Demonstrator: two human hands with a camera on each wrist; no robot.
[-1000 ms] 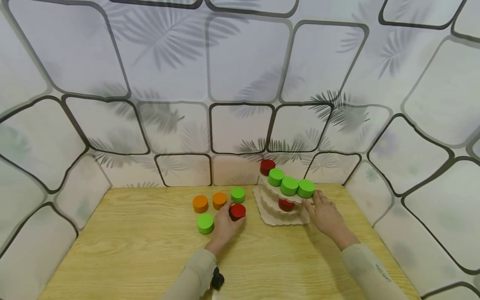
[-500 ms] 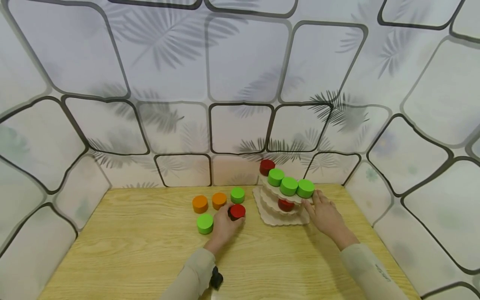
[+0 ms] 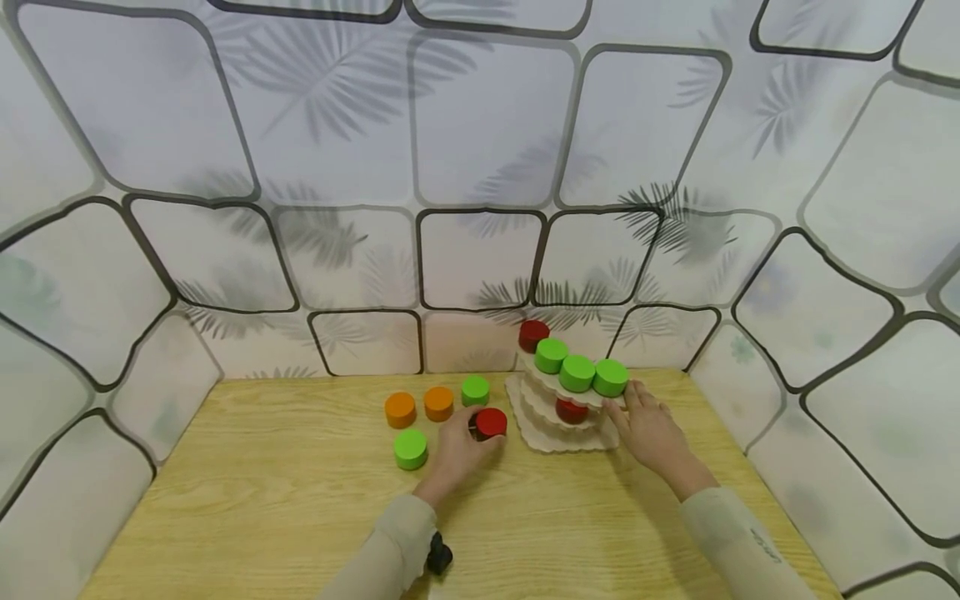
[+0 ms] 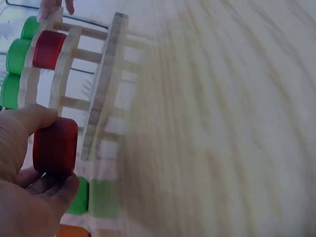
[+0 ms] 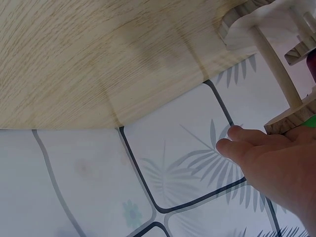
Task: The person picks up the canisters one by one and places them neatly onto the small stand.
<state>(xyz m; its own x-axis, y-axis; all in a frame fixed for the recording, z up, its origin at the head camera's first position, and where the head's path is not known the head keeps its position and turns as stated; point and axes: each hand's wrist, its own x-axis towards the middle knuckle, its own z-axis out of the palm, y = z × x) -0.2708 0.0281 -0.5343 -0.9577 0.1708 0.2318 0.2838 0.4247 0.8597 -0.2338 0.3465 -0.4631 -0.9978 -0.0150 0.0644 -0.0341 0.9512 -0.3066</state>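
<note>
My left hand (image 3: 456,450) pinches a red round block (image 3: 491,423) between thumb and fingers, left of a tiered wooden stand (image 3: 534,437). In the left wrist view the block (image 4: 56,147) shows its side, with fingers above and below it. My right hand (image 3: 654,427) rests its fairly straight fingers on the right edge of the stand's upper tier. In the right wrist view its fingers lie against that tier's wooden rim (image 5: 284,120). Three green blocks (image 3: 577,372) and a red block (image 3: 533,336) sit on the upper tier. Another red block (image 3: 572,410) is on a tier below.
Left of my left hand, two orange blocks (image 3: 401,410) and two green blocks (image 3: 411,449) stand on the wooden table (image 3: 247,500). One green block is just behind that hand. Patterned walls (image 3: 480,258) enclose the table at the back and sides.
My left hand has shifted slightly right toward the stand, carrying the red block. The right hand and the stand have stayed in place.
</note>
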